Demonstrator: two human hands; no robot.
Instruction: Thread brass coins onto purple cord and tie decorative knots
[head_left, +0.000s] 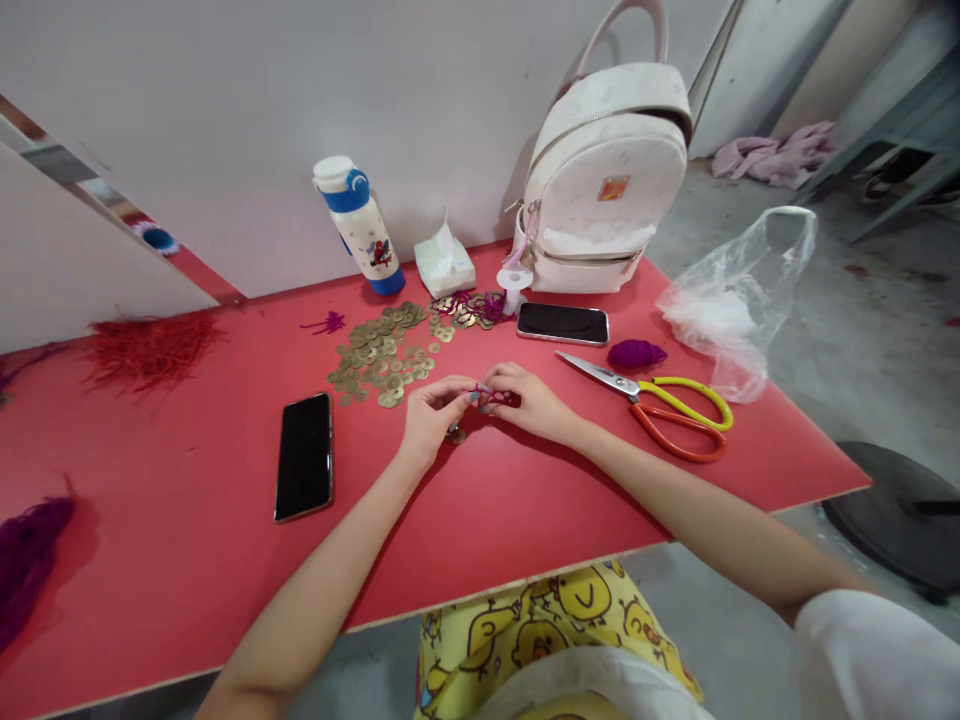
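My left hand [431, 412] and my right hand [525, 400] meet over the middle of the red table [525, 500]. Both pinch a short piece of purple thread [491, 396] between fingertips. A brass coin [456, 434] hangs or lies just under my left fingers. A heap of brass coins [382, 352] with holes lies just beyond my hands. More coins tangled with purple thread [471, 307] lie further back.
A black phone [304, 455] lies left of my hands, another phone [562, 322] beyond them. Scissors [660, 402] with yellow and orange handles, a purple thread ball [636, 353] and a plastic bag [731, 300] lie right. A bottle [360, 225], tissues [444, 262] and a white backpack [604, 185] stand at the wall.
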